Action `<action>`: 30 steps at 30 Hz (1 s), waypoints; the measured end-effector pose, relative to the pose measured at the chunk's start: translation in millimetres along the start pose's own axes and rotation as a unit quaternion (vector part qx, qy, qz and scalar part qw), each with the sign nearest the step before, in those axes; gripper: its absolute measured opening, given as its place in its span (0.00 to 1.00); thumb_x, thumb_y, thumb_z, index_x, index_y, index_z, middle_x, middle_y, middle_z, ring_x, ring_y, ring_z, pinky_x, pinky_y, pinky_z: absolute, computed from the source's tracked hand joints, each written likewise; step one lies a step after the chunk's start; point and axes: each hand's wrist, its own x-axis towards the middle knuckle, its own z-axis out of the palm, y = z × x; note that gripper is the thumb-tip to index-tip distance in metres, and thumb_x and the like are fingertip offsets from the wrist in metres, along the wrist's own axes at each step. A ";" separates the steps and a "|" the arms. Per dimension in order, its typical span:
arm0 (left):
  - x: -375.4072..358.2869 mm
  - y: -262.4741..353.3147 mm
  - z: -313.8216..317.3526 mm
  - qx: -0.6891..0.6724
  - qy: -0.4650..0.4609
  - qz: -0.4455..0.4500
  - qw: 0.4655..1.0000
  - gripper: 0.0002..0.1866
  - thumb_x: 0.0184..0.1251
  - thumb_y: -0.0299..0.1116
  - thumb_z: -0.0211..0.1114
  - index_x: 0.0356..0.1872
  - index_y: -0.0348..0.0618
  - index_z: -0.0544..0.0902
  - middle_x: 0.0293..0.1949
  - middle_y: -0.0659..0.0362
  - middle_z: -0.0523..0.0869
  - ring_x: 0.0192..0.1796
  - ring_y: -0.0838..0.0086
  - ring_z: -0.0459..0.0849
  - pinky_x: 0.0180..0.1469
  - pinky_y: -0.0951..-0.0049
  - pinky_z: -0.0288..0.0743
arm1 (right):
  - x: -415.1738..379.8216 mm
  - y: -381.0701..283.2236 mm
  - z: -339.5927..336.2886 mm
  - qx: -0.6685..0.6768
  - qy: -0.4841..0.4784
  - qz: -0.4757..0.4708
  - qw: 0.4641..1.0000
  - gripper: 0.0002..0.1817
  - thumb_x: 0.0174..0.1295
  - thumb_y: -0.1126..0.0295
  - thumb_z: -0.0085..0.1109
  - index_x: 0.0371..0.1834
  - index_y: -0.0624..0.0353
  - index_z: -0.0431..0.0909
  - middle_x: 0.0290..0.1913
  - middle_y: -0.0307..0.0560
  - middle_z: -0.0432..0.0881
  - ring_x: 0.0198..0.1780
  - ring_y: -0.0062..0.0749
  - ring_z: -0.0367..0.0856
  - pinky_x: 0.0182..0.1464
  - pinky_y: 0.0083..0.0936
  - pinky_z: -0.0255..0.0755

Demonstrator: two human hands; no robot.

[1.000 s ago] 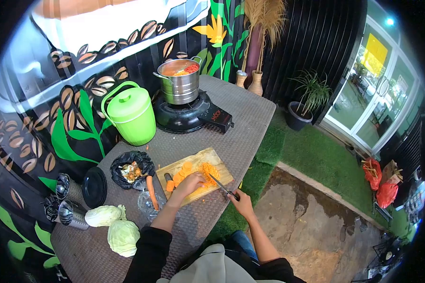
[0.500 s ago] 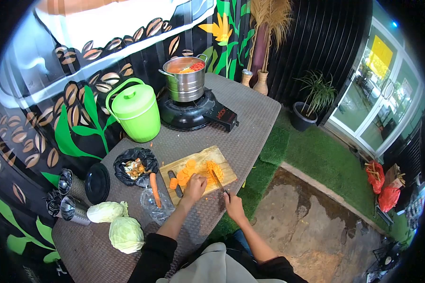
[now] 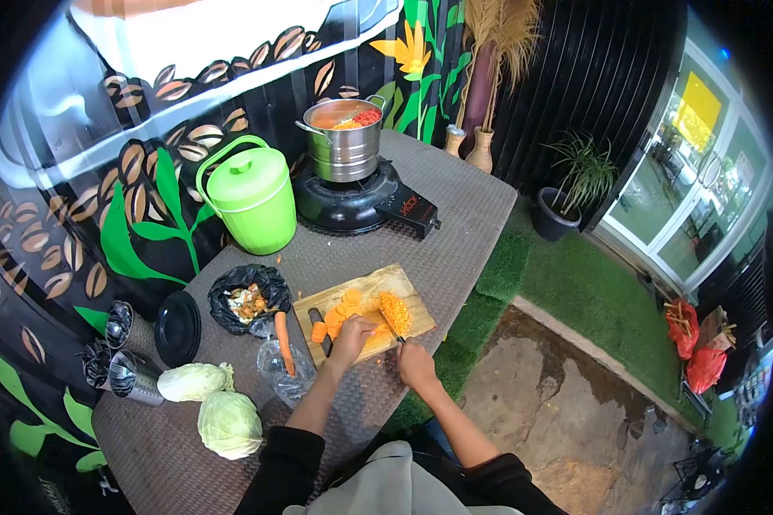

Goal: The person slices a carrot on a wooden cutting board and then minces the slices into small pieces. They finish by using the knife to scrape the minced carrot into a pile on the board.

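Observation:
My right hand (image 3: pixel 416 364) is closed round the handle of a knife (image 3: pixel 392 327), whose blade rests on the wooden cutting board (image 3: pixel 391 279) beside a pile of finely chopped carrot (image 3: pixel 394 311). My left hand (image 3: pixel 352 336) is closed, fingertips down on the board just left of the blade; what it holds, if anything, is hidden. Carrot slices (image 3: pixel 339 311) lie at its upper left, near a dark-handled tool (image 3: pixel 320 330) at the board's left side. A whole carrot (image 3: pixel 284 342) lies on a clear plastic bag (image 3: pixel 276 371) left of the board.
Cabbages (image 3: pixel 230 426) lie at the lower left. A black bag with scraps (image 3: pixel 247 305), a lidded green bucket (image 3: pixel 251 199) and a steel pot (image 3: pixel 343 150) on a black stove (image 3: pixel 348 209) stand beyond the board. The table's edge (image 3: pixel 468 287) runs along the right.
My right hand has shifted slightly left with the knife, whose blade now stands closer against the chopped pile. The whole view has shifted a little.

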 end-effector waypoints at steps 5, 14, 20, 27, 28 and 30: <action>-0.5 1.7 8.2 0.033 0.033 -0.028 0.999 0.10 0.49 0.20 0.67 0.35 0.39 0.88 0.34 0.52 0.85 0.42 0.60 0.80 0.46 0.66 0.74 | -2.2 -4.0 15.0 -0.030 -0.016 0.019 0.999 0.20 0.72 0.58 0.40 0.44 0.68 0.69 0.34 0.70 0.81 0.37 0.65 0.81 0.42 0.52 0.76; -0.8 0.6 11.5 0.045 0.049 -0.033 0.997 0.10 0.51 0.20 0.65 0.35 0.40 0.89 0.33 0.52 0.85 0.41 0.60 0.80 0.47 0.66 0.74 | 29.1 7.0 17.2 -0.001 -0.058 -0.018 0.998 0.21 0.73 0.57 0.38 0.45 0.69 0.69 0.35 0.72 0.81 0.40 0.68 0.80 0.43 0.54 0.74; 0.6 14.6 6.8 0.054 0.042 -0.054 0.996 0.08 0.53 0.21 0.64 0.34 0.39 0.88 0.32 0.51 0.85 0.41 0.59 0.81 0.47 0.65 0.74 | 17.2 -13.7 19.4 0.000 -0.068 0.057 0.996 0.21 0.72 0.56 0.40 0.46 0.67 0.69 0.40 0.68 0.81 0.44 0.64 0.81 0.47 0.51 0.75; 2.0 17.7 5.6 0.054 0.052 -0.068 0.995 0.08 0.52 0.23 0.63 0.31 0.40 0.88 0.34 0.52 0.86 0.42 0.60 0.82 0.45 0.66 0.76 | 20.1 -12.1 28.8 0.011 -0.076 0.048 0.996 0.23 0.72 0.55 0.40 0.49 0.70 0.68 0.40 0.72 0.81 0.45 0.66 0.80 0.49 0.53 0.72; 1.8 15.5 7.1 0.049 0.058 -0.071 0.995 0.07 0.52 0.22 0.63 0.30 0.39 0.88 0.33 0.51 0.86 0.41 0.60 0.82 0.44 0.66 0.76 | 12.0 -20.7 28.7 0.043 -0.016 0.080 0.996 0.22 0.71 0.57 0.41 0.47 0.71 0.69 0.38 0.74 0.80 0.44 0.68 0.80 0.48 0.54 0.72; 2.6 11.4 8.7 0.044 0.065 -0.074 0.994 0.06 0.51 0.22 0.64 0.29 0.38 0.88 0.32 0.51 0.86 0.40 0.60 0.83 0.44 0.66 0.77 | 14.4 -23.7 24.7 0.033 -0.028 0.082 0.996 0.23 0.71 0.56 0.41 0.47 0.72 0.69 0.38 0.74 0.80 0.44 0.67 0.80 0.48 0.54 0.73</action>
